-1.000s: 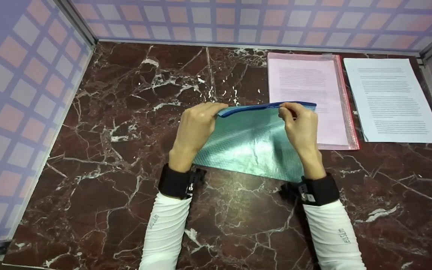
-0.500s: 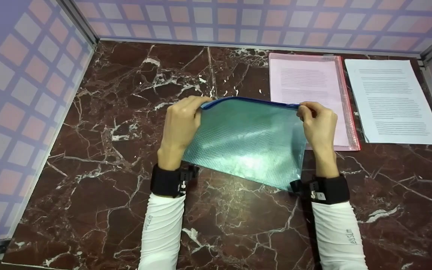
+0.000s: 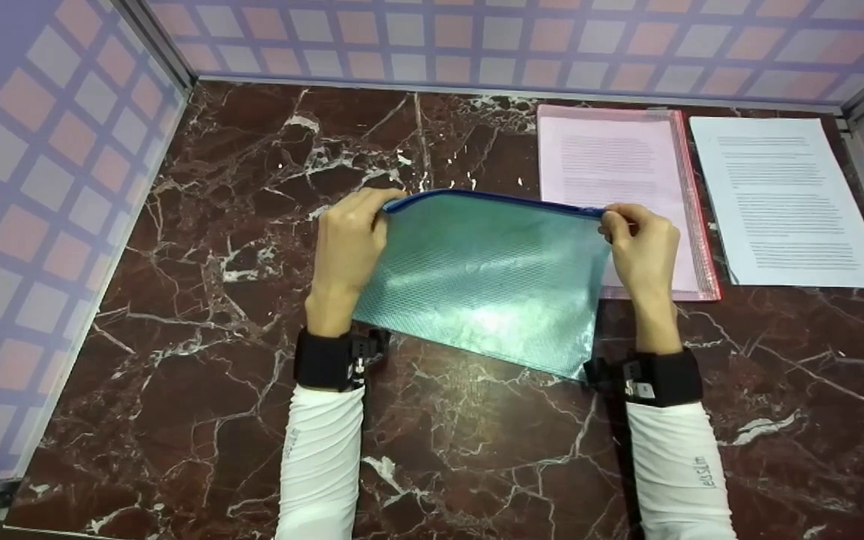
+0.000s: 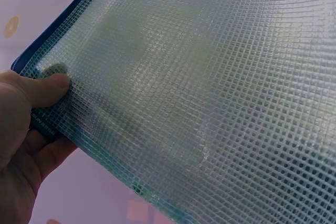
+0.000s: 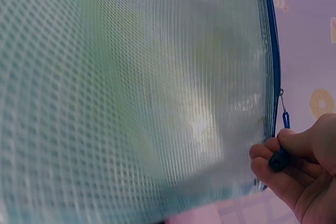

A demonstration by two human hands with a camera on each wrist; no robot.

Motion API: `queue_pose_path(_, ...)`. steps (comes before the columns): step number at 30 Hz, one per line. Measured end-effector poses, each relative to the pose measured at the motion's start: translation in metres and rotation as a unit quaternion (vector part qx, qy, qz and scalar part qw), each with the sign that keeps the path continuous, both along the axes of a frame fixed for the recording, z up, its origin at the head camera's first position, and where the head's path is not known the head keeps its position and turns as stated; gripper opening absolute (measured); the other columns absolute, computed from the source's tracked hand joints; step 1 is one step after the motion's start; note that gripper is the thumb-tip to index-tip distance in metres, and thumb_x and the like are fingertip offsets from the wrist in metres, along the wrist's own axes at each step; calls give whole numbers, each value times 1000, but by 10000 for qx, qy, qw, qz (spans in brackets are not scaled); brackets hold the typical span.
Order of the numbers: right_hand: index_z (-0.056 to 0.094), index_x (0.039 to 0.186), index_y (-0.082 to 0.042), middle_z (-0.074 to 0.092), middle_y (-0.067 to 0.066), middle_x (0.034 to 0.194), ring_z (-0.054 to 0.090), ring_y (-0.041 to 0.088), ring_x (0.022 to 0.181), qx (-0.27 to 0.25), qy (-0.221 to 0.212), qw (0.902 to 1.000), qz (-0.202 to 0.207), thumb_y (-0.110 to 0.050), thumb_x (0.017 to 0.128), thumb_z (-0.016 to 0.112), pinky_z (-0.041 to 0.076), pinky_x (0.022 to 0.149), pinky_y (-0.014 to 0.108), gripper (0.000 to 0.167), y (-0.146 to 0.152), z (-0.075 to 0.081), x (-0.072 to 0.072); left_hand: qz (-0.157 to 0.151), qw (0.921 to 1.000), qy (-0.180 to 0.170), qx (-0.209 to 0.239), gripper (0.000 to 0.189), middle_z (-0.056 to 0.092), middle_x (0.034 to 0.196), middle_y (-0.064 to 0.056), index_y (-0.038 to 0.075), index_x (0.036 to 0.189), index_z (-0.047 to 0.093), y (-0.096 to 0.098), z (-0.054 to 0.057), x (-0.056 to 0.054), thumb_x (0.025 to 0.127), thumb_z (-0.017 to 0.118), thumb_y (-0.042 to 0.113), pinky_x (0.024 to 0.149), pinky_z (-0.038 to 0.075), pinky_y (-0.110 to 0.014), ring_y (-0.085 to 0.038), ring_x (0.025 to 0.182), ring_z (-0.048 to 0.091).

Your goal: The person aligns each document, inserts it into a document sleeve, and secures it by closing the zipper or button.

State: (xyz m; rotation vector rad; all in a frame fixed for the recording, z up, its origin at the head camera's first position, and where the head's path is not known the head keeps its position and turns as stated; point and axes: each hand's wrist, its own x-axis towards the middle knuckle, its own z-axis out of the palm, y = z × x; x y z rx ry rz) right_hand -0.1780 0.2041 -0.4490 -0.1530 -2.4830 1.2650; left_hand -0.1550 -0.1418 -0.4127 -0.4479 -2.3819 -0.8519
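A translucent green mesh zipper pouch (image 3: 477, 277) with a dark blue zipper (image 3: 507, 198) along its far edge is held up, tilted, over the table. My left hand (image 3: 353, 240) pinches its far left corner; in the left wrist view the thumb (image 4: 50, 88) lies on the mesh face, other fingers behind. At the other end of the zipper is my right hand (image 3: 643, 244). In the right wrist view its thumb and fingers pinch the zipper pull (image 5: 286, 121), whose slider sits near that end. A dark knob (image 5: 278, 161) shows between the fingers.
Behind and to the right lies a pink zipper pouch (image 3: 604, 165) with a printed sheet inside, partly covered by the green pouch and right hand. Beside it is a stack of printed paper (image 3: 788, 202). Checkered panels (image 3: 477, 45) bound the dark marble table (image 3: 214, 390).
My right hand has moved right to the zipper's end, while my left hand has shifted left with its corner. The green pouch now hangs more spread out between them.
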Motion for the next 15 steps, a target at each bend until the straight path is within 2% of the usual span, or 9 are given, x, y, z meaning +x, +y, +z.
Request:
queue_pose_path(4,75,102,3,76,23,91,58,-10,60,-103,-39,9999,-58,-9,94,65,48,58,4,17,3,0,-1,126,9998,3,138,26,76,100,-17,0,103,73,-6,-1,0,86,58,-13,89,60,-35,-31,92,74)
queue_pose_path(11,74,105,3,75,23,96,59,-11,61,-101,-167,9998,-58,-11,95,64,51,61,5,20,5,-1,-2,181,9997,-7,133,26,76,101,-16,0,104,73,-9,-3,-2,87,57,-11,90,60,-36,-31,92,73)
queue_pose_path(15,75,104,2,76,22,94,59,-11,61,-60,-178,9998,-92,-11,96,63,50,61,5,19,7,-2,-2,282,9995,-15,140,26,76,102,-14,1,104,74,-11,-5,-3,88,57,-10,91,59,-35,-30,94,73)
